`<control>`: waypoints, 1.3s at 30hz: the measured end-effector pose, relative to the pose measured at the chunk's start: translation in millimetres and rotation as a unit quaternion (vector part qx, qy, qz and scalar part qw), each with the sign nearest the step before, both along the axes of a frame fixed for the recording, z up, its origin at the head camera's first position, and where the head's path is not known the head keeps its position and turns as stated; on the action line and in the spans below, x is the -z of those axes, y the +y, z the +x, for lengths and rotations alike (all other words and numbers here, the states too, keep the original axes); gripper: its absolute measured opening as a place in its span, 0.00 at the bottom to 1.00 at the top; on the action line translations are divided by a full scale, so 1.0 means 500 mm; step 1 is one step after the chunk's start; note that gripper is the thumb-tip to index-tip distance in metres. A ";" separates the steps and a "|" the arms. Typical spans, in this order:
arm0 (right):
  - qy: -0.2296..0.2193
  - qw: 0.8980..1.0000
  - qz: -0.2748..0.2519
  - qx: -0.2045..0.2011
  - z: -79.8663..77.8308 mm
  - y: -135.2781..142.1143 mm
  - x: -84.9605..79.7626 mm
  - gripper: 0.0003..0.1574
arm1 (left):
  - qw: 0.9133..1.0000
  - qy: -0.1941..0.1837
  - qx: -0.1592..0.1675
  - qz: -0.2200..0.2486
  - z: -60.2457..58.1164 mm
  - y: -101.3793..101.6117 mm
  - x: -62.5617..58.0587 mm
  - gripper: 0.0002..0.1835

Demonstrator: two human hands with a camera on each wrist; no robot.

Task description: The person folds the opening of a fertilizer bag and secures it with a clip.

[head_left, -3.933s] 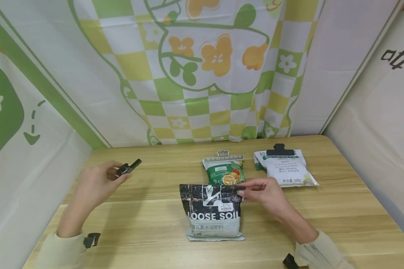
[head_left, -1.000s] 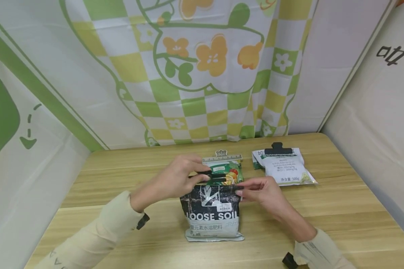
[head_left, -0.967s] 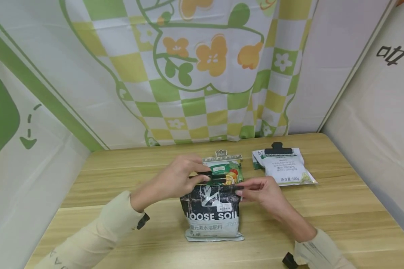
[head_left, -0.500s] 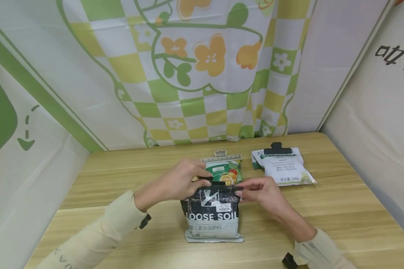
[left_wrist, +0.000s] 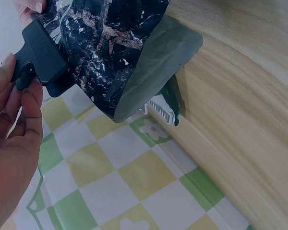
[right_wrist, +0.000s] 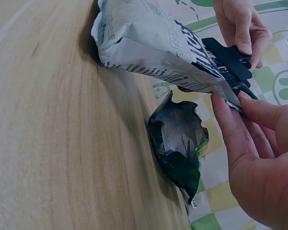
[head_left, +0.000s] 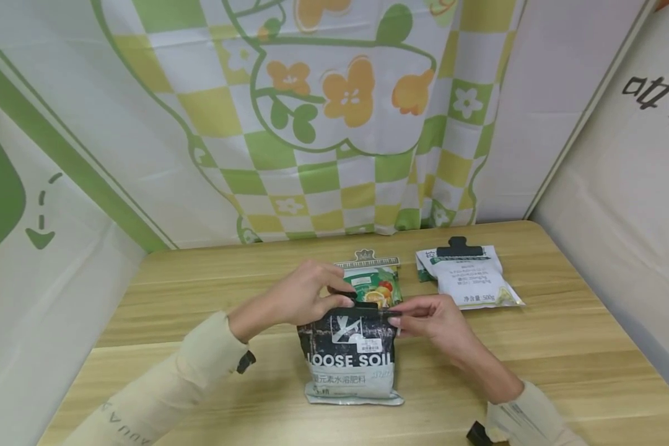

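Note:
A black-and-pale bag (head_left: 350, 371) printed LOOSE SOIL stands upright on the table in the head view. My left hand (head_left: 303, 296) pinches the handles of a black bag clip (left_wrist: 42, 57) between thumb and fingers. The clip's jaws lie across the bag's top edge in the left wrist view; how far they have closed I cannot tell. At the top right corner of the bag, my right hand (head_left: 437, 319) pinches the edge with thumb and fingers, also visible in the right wrist view. Part of the clip is hidden by the left fingers.
Behind the soil bag, a green bag (head_left: 370, 285) with fruit pictures carries a keyboard-patterned clip (head_left: 366, 258). To its right lies a white bag (head_left: 476, 282) held by a black clip (head_left: 459, 248). A checked curtain (head_left: 334, 173) hangs behind the wooden table (head_left: 228, 384).
From the left, my left hand has brought the black clip over to the bag's top, then lowered it onto the edge. My right hand keeps its pinch on the corner.

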State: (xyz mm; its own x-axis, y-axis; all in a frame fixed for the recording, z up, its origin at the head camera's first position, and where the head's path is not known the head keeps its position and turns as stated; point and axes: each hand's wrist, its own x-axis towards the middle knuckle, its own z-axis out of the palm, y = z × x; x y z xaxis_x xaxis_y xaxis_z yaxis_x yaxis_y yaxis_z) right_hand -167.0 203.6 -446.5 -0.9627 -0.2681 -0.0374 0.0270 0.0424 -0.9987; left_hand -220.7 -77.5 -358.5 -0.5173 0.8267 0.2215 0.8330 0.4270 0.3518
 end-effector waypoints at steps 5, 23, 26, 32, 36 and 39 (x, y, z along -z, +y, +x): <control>0.002 1.000 0.002 0.002 0.000 -0.001 0.001 0.20 | 1.000 0.015 0.021 0.002 0.001 0.008 0.009 0.11; 0.009 1.000 -0.008 -0.005 0.004 -0.007 0.005 0.21 | 0.988 -0.146 -0.046 0.030 -0.006 0.000 0.043 0.11; 0.005 1.000 -0.009 -0.005 0.005 -0.008 0.005 0.21 | 0.990 -0.137 -0.044 0.017 -0.002 0.001 0.038 0.12; 0.002 1.000 -0.007 -0.001 0.007 -0.010 0.003 0.21 | 0.993 -0.110 -0.036 -0.010 0.003 0.005 0.029 0.13; 0.004 1.000 -0.006 0.001 0.007 -0.009 0.002 0.21 | 0.995 -0.096 -0.034 -0.018 0.005 0.006 0.027 0.13; 0.002 1.000 -0.005 0.003 0.007 -0.010 0.003 0.21 | 0.995 -0.095 -0.040 -0.012 0.008 0.004 0.030 0.13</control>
State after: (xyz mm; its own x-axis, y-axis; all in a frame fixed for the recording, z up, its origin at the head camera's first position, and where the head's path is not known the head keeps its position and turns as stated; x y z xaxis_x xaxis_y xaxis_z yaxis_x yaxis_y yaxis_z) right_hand -163.6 198.6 -447.8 -0.9642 -0.2635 -0.0314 0.0239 0.0317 -0.9992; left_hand -216.9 -75.4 -373.4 -0.6127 0.7847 0.0938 0.7149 0.4997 0.4891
